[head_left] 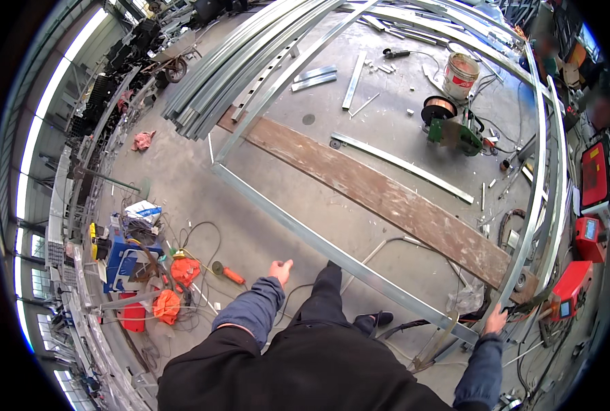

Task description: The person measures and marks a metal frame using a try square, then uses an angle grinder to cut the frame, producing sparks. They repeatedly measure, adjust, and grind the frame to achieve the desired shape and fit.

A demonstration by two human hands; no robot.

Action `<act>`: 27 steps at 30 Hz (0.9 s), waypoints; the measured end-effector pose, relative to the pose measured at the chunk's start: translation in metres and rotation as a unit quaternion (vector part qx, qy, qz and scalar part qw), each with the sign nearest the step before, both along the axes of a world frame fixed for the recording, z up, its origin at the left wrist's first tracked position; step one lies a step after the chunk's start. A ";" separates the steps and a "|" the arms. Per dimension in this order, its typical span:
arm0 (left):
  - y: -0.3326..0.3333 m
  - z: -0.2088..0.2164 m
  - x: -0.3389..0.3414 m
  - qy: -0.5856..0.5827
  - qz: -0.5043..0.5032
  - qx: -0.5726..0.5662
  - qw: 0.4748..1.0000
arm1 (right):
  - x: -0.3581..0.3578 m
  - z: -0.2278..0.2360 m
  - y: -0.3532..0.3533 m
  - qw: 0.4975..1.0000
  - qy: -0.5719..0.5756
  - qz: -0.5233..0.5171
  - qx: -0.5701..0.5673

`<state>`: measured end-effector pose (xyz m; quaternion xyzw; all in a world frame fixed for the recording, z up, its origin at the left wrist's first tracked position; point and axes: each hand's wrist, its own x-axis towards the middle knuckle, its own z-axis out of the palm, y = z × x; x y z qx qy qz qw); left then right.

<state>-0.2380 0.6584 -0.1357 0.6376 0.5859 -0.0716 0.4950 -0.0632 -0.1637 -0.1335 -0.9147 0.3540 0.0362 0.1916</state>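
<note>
My left hand (281,271) hangs over the floor in front of my left leg, thumb and fingers apart, with nothing visible in it. At the lower right, my right hand (496,321) is closed on the near right corner of a large frame of silvery square steel tube. The front tube (332,255) of this frame crosses before my legs, from that corner to the far left. Beyond it lies a long brown, scuffed plank (380,192). An orange-handled angle grinder (232,275) rests on the floor to the left of my left hand.
Long steel profiles (250,65) are stacked at the far left. A wire-spool feeder (452,130) and a white bucket (460,74) stand inside the frame. Red welding machines (570,288) line the right. Cables, orange cloths (167,305) and a blue box (130,257) clutter the left floor.
</note>
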 end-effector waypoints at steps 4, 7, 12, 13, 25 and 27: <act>0.065 0.010 0.076 -0.069 0.147 -0.137 0.977 | -0.102 0.038 0.089 0.999 -0.042 0.014 -0.002; 0.111 0.015 0.128 -0.088 0.194 -0.206 0.955 | -0.185 0.044 0.178 0.998 -0.017 0.003 -0.054; 0.153 -0.021 0.172 -0.076 0.273 -0.237 0.929 | -0.234 0.036 0.246 1.000 0.025 -0.018 -0.001; 0.151 -0.029 0.182 -0.075 0.289 -0.236 0.925 | -0.238 0.037 0.252 1.000 -0.001 0.004 0.023; 0.160 -0.058 0.203 -0.007 0.271 -0.207 0.940 | -0.232 0.067 0.249 0.981 0.119 -0.056 0.140; 0.176 -0.066 0.198 0.001 0.268 -0.191 0.944 | -0.236 0.049 0.242 0.989 0.088 -0.009 0.120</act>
